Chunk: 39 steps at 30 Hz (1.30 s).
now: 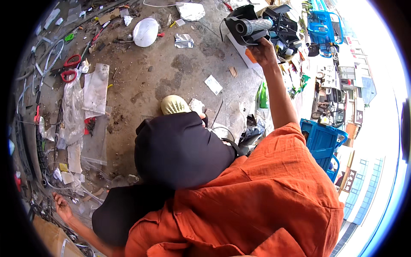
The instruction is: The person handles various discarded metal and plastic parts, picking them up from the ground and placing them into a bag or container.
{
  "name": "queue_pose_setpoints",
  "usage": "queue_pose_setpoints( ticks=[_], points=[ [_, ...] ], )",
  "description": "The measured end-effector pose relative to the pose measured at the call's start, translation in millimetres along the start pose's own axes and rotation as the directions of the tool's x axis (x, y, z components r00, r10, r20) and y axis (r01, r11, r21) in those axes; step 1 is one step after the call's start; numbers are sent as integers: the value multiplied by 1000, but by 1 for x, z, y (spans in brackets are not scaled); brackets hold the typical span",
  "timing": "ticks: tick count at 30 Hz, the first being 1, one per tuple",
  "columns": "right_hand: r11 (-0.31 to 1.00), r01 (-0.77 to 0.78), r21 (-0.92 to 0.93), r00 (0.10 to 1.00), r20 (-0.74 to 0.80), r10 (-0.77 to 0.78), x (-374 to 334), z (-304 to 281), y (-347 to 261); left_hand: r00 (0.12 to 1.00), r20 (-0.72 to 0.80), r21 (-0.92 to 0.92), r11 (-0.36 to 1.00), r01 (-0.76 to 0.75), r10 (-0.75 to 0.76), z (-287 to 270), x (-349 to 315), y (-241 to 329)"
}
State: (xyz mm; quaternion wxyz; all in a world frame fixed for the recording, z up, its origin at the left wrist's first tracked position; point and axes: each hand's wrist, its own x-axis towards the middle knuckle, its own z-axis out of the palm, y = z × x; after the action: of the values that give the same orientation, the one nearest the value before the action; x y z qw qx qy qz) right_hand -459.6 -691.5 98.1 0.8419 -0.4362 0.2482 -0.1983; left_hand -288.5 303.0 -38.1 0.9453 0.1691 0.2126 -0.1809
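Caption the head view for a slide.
Right hand holding a black plastic housing with a grey mesh-patterned tube; left hand apparently empty near littered grey-brown ground.

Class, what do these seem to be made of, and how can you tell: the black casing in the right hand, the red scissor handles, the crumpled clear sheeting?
Black casing: probably hard moulded plastic, smooth with a slight sheen.
Red scissor handles: likely plastic; evenly coloured loops.
Crumpled clear sheeting: apparently thin, glossy plastic film; see-through, wrinkled, with bright highlights.

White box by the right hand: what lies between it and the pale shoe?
In the head view, a brown scrap and white card lie between box and shoe.
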Motion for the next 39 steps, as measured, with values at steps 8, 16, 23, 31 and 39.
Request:
queue_pose_setpoints(
  ticks=[8, 16, 23, 31, 39],
  points=[
    [906, 420, -61, 792, -462, -398, -35, -146, -182, 995, -70, 477, 874, 97, -72, 121, 151, -33],
    [886, 416, -205, 502, -760, -412, 21, -265, -257, 971, -125, 593, 769, 237, -202, 192, 243, -105],
    [906, 324, -273, 510, -756, -410, 109, -314, -282, 957, -281, 696, 672, 253, -69, 233, 285, -171],
    [981, 80, -174, 701, -690, -179, 177, -259, -271, 925, -344, 781, 499, 376, -160, 248, 318, -226],
    [891, -227, -392, 845, -535, -20, 199, -313, -264, 905, -354, 674, 606, 423, -237, 257, 318, -289]
  ],
)
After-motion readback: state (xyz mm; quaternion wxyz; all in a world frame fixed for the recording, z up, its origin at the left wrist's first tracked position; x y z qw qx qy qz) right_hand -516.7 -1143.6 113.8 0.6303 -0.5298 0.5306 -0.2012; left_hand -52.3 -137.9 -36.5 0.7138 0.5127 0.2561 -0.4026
